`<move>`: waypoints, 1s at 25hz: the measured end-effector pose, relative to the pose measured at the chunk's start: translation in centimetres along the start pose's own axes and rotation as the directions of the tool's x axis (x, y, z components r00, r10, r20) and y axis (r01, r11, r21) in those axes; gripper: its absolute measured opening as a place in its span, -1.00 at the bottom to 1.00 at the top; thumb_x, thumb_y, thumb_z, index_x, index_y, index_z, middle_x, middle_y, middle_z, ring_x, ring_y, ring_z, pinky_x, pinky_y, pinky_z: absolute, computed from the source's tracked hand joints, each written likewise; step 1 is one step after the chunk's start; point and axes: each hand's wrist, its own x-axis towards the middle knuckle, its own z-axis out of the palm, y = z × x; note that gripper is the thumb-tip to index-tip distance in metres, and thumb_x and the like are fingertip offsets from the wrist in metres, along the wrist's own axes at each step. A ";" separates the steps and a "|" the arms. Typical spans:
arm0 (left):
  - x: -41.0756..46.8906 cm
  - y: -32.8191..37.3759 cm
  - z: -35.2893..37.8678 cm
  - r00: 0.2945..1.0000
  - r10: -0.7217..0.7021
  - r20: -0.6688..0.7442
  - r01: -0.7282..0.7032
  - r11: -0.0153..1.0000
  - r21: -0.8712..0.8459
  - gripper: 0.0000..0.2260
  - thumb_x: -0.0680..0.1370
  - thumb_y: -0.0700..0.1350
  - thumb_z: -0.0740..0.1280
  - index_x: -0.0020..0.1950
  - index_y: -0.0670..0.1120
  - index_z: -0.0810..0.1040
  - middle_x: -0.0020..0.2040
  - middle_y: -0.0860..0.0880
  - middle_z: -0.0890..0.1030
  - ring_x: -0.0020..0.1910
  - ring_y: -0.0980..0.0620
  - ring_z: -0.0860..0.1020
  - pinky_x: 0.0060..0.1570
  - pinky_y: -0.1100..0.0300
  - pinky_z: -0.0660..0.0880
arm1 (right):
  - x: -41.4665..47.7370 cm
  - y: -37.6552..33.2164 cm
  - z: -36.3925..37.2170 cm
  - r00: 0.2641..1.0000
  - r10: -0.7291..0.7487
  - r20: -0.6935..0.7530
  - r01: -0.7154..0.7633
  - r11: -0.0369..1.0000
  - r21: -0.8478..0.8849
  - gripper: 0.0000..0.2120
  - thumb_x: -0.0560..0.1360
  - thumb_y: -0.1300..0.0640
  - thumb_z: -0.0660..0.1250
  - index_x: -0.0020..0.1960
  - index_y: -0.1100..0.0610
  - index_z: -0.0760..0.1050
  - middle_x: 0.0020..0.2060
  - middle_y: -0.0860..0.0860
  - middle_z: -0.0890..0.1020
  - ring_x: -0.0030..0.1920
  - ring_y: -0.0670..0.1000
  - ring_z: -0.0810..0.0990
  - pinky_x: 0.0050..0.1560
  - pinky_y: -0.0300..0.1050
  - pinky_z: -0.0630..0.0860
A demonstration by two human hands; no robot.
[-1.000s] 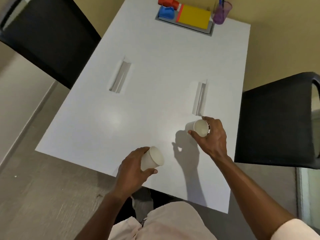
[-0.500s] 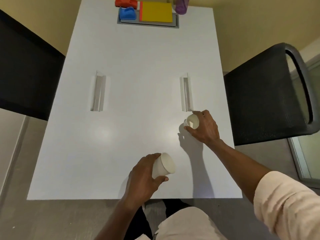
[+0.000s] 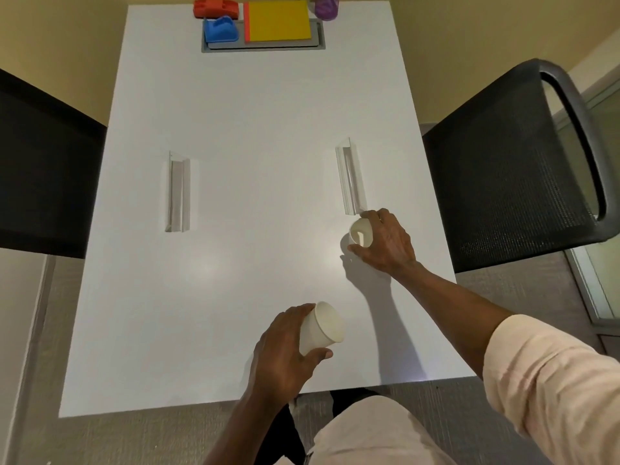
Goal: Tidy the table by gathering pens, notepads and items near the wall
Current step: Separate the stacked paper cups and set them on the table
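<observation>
Only white, tilted paper cup [image 3: 321, 327].

No text, label, brand, number or sign can be read anywhere on the white table [image 3: 255, 129], neither on the yellow notepad [image 3: 278, 20] at its far edge nor on the two paper cups nearer its front edge.

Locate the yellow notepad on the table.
Head view: the yellow notepad lies at the table's far edge, between the blue item on its left and the purple cup.
</observation>
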 end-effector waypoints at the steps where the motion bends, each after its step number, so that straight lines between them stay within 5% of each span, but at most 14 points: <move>1: 0.0 0.0 0.1 1.000 0.001 0.003 -0.001 1.000 0.001 -0.35 0.44 0.11 0.66 0.47 0.10 0.51 0.34 0.21 0.61 0.28 0.14 0.56 0.23 0.14 0.59 | 0.0 0.1 0.1 1.000 0.007 0.003 -0.007 1.000 0.000 -0.22 0.31 -0.18 0.55 0.45 -0.03 0.38 0.20 0.01 0.51 0.25 0.14 0.53 0.00 0.10 0.60; 8: -0.1 -0.8 0.6 1.000 -0.017 -0.008 0.016 1.000 -0.020 -0.34 0.40 0.17 0.66 0.44 0.17 0.51 0.31 0.25 0.61 0.24 0.16 0.57 0.21 0.06 0.63 | -2.3 0.5 -1.1 0.995 0.092 -0.044 -0.095 0.993 -0.075 0.12 0.22 -0.38 0.58 0.60 0.08 0.23 0.36 0.10 0.51 0.32 0.20 0.49 0.17 0.15 0.53; 15: 0.3 -0.2 -0.8 0.991 -0.082 -0.108 0.071 0.992 -0.105 -0.32 0.35 0.28 0.62 0.42 0.34 0.44 0.29 0.39 0.59 0.28 0.37 0.51 0.22 0.06 0.65 | -8.7 -2.5 -5.0 0.962 -0.032 -0.271 0.047 0.998 0.050 -0.15 0.37 -0.33 0.52 0.49 0.07 0.36 0.30 0.02 0.52 0.23 0.14 0.52 0.09 0.11 0.57; 21: -0.4 -0.1 -2.4 0.958 -0.144 -0.248 0.105 0.981 -0.161 -0.36 0.37 0.24 0.63 0.40 0.27 0.50 0.28 0.32 0.64 0.26 0.21 0.59 0.25 0.03 0.62 | -11.5 -9.0 -4.5 0.978 -0.209 0.017 0.177 0.865 0.469 -0.32 0.46 -0.33 0.47 0.47 -0.11 0.37 0.34 -0.21 0.47 0.28 -0.10 0.55 0.06 -0.10 0.65; 25: -1.4 -1.2 -3.5 0.938 -0.202 -0.282 0.144 0.967 -0.211 -0.36 0.41 0.16 0.65 0.44 0.17 0.53 0.32 0.23 0.66 0.30 0.11 0.62 0.29 -0.02 0.62 | -11.5 -12.3 -3.2 0.929 -0.336 0.157 0.189 0.793 0.578 -0.27 0.37 -0.42 0.47 0.46 -0.20 0.38 0.34 -0.31 0.48 0.28 -0.19 0.54 0.07 -0.24 0.63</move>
